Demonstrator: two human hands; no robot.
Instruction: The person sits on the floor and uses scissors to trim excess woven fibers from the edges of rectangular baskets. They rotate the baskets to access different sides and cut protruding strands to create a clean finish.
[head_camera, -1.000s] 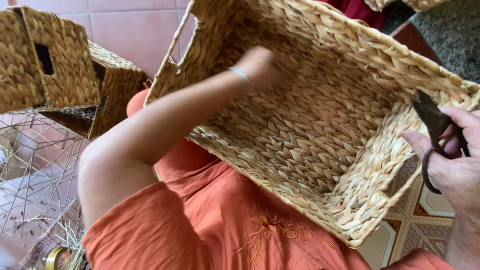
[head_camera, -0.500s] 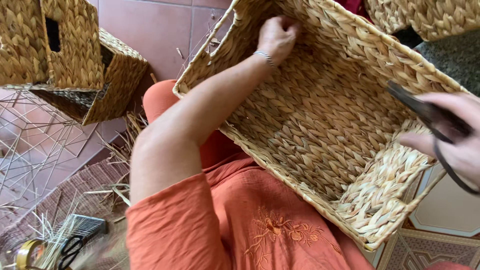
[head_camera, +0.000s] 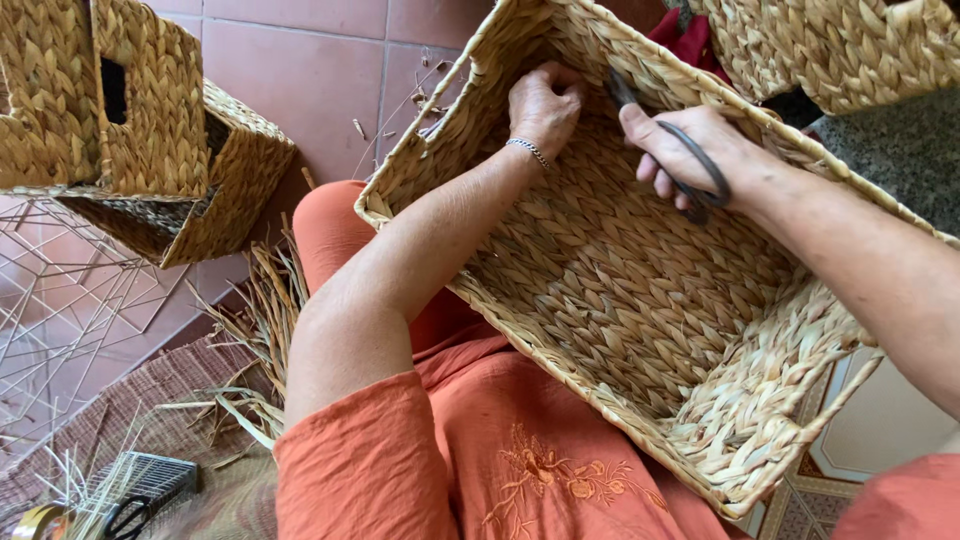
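- Since half a second ago, right hand (head_camera: 690, 150) has come in from the basket's outer edge to the far inside wall, scissors with it; left hand (head_camera: 545, 105) holds about where it was.
- Near: woven basket (head_camera: 640, 300) rests tilted on the lap, open side up, its near corner over the orange clothing.
- Middle: left forearm runs up across the basket's floor; bracelet (head_camera: 527, 150) at the wrist.
- Far wall: left hand curled, fingertips pinching at the weave; what they hold is too small to tell, likely a stray strand.
- Right hand closed through the loops of dark scissors (head_camera: 665, 145); blades point toward the left fingertips, just beside them.
- Judgement: pull the strand taut, snip flush, keep blades off the woven wall and off the fingers.
- Beyond, left: two more baskets (head_camera: 120, 110) stacked on red floor tiles (head_camera: 300, 70); loose straw (head_camera: 260, 320) below.
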